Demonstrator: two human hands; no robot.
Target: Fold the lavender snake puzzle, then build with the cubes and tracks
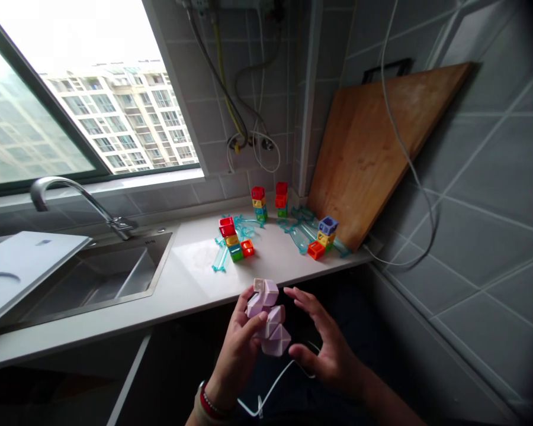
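Note:
My left hand (238, 343) is closed around a pale purple and white twist puzzle (269, 316) made of linked wedge blocks, held in front of the counter edge. My right hand (324, 337) hovers just right of the puzzle, fingers spread and curved, thumb close to its lower end, holding nothing. A red and white band sits on my left wrist.
On the white counter (190, 278) stand stacks of coloured cube blocks (235, 239) and clear teal track pieces (299, 228). A wooden board (373, 148) leans on the tiled wall. A sink (98, 275) with tap (71, 192) and a white board (22, 266) lie left.

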